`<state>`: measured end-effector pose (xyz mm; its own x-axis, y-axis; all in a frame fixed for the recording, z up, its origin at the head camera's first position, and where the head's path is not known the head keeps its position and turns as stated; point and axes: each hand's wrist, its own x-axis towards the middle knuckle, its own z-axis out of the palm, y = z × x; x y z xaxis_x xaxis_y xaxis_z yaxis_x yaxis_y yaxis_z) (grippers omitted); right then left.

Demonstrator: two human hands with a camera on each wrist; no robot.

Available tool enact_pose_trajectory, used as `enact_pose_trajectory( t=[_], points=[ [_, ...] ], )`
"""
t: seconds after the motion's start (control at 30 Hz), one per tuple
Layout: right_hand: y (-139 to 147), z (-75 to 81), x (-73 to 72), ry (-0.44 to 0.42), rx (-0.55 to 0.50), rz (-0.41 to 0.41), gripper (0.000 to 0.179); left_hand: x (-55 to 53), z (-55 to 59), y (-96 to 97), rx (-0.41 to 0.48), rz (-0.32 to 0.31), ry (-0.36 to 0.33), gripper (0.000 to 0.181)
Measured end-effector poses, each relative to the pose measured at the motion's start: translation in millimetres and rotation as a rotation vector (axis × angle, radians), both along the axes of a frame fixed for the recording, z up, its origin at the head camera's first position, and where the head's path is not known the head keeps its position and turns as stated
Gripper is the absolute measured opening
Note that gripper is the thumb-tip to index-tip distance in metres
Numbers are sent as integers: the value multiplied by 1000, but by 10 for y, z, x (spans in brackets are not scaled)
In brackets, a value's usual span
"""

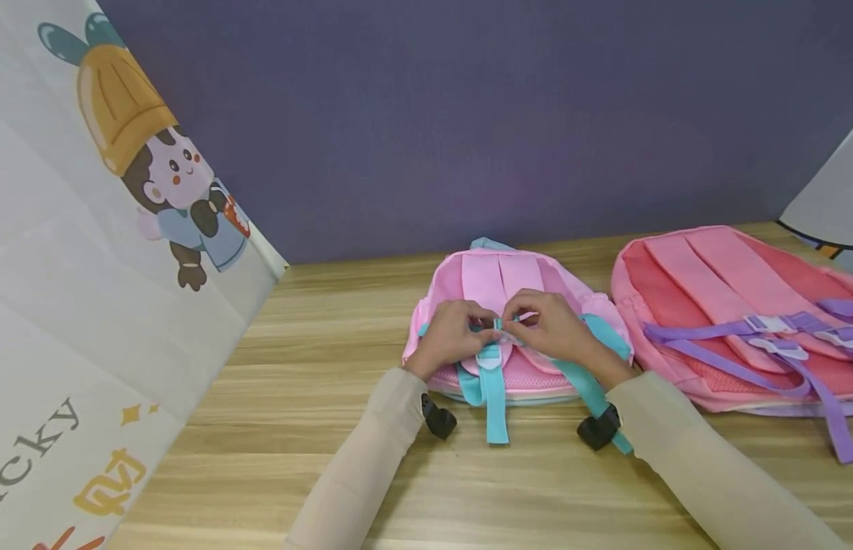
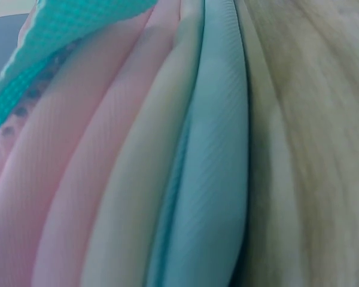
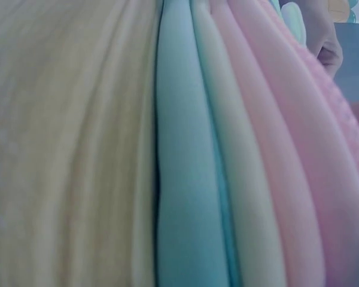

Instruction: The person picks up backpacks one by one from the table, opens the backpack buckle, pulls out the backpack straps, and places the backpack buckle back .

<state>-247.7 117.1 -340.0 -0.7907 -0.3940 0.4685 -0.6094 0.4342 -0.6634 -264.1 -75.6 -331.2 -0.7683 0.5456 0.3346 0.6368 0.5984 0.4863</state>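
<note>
A small pink backpack (image 1: 478, 279) lies on its front on the table, shoulder straps upward. My left hand (image 1: 447, 332) pinches a teal chest strap (image 1: 498, 325) above the middle of it. From the other side my right hand (image 1: 546, 325) pinches the same strap, fingertips close to those of the left; the fingers partly hide the buckle there. Below the left hand, a white strap adjuster (image 1: 489, 357) carries a hanging teal webbing tail (image 1: 496, 405). In the wrist views, the backpack's pale blue edge (image 2: 218, 137) and pink side (image 3: 287, 137) fill much of the picture.
A larger coral-pink backpack (image 1: 732, 260) with purple straps (image 1: 715, 330) and white buckles lies right beside it on the wood-grain table (image 1: 316, 344). Behind stands a dark blue panel (image 1: 468, 122). A white printed sheet (image 1: 76, 252) slopes down along the left.
</note>
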Motion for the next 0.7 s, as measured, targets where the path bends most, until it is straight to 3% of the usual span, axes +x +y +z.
enact_pose_trajectory(
  t=[0.27,0.5,0.7],
  points=[
    [-11,11,13,-28,-1,-21,9,-10,-11,2,8,-5,5,16],
    [4,33,29,-67,4,13,10,-9,-10,2,-5,0,15,18],
    [6,24,3,-47,32,22,15,-5,-3,-3,-15,-7,29,17]
  ],
)
